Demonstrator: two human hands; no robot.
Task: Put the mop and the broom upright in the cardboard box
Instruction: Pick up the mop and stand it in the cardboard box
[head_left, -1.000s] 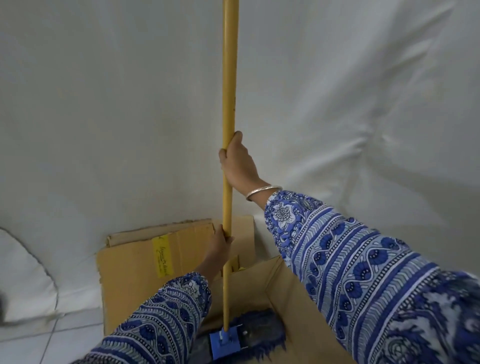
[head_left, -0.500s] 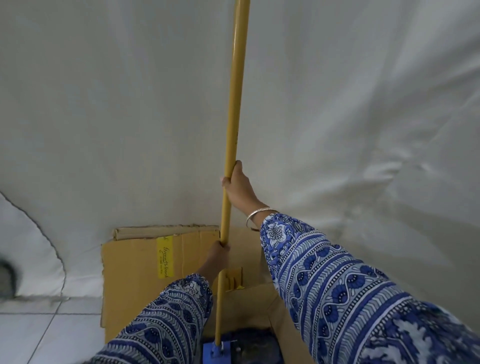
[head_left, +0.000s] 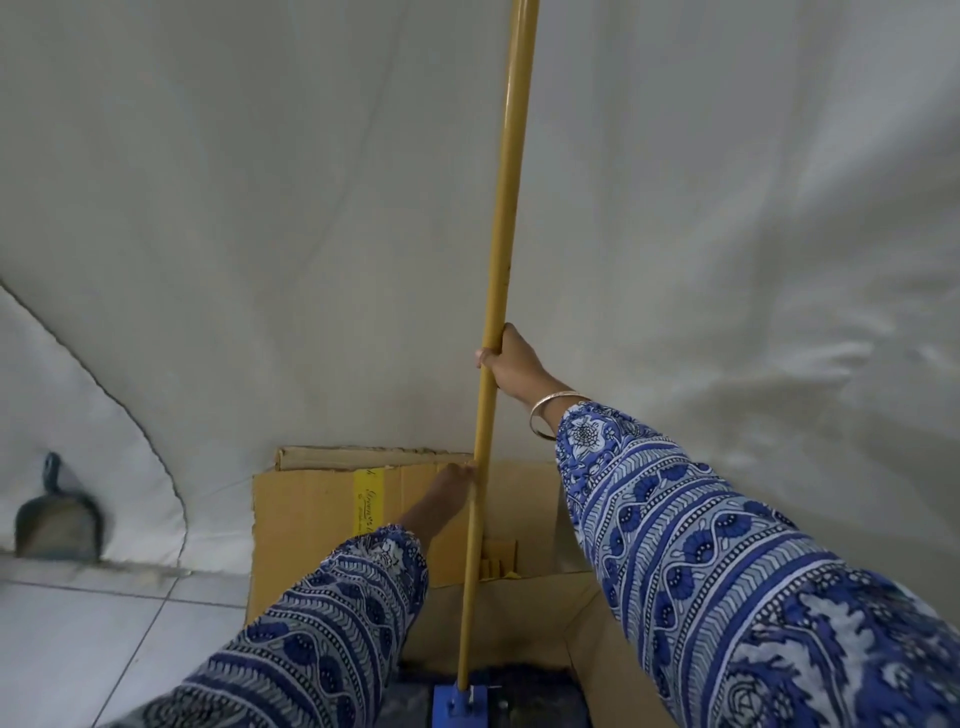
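Note:
The mop (head_left: 501, 260) has a long yellow pole that stands nearly upright, leaning slightly right at the top. Its blue socket and dark fringed head (head_left: 460, 704) rest on the bottom of the open cardboard box (head_left: 311, 525). My right hand (head_left: 511, 364) grips the pole at mid height. My left hand (head_left: 449, 491) holds the pole lower down, in front of the box's raised back flap. No broom is in view.
A white cloth backdrop (head_left: 260, 234) hangs right behind the box. A dark dustpan (head_left: 52, 525) leans against it at the far left. Pale floor tiles (head_left: 104, 639) lie left of the box.
The mop pole has tilted slightly to the right at its top and sits lower in the view. Both hands keep their hold on it.

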